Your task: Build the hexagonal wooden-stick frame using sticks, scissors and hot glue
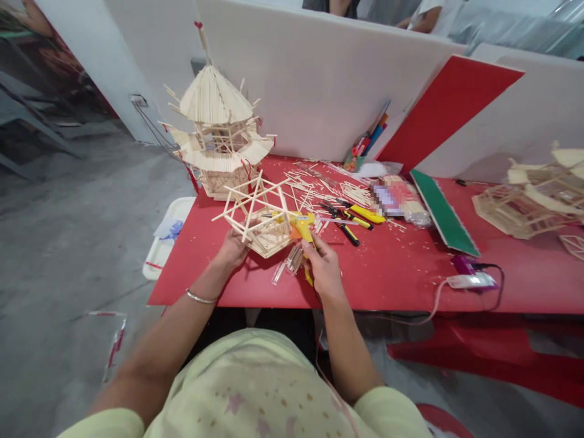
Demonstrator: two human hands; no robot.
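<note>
My left hand [235, 248] is closed on the near left side of a small open frame of thin wooden sticks [261, 240], with crossed sticks over its top. In my right hand [322, 264] is a yellow hot glue gun [303, 226], its nozzle pointing left into the frame. A clear glue stick [342, 220] juts from the gun's back end. Below the gun lie several clear glue sticks [292, 260]. Behind the frame stands a tiered pagoda model [216, 140] made of the same sticks, with red tassels at its corners.
On the red table [387, 274] are scattered sticks [314, 185], yellow-handled pliers [365, 213], black-and-yellow cutters [349, 231], a pen cup [354, 159] and a green board [444, 213]. Another stick model [533, 198] stands right. A power strip [474, 278] with cables sits near the front edge.
</note>
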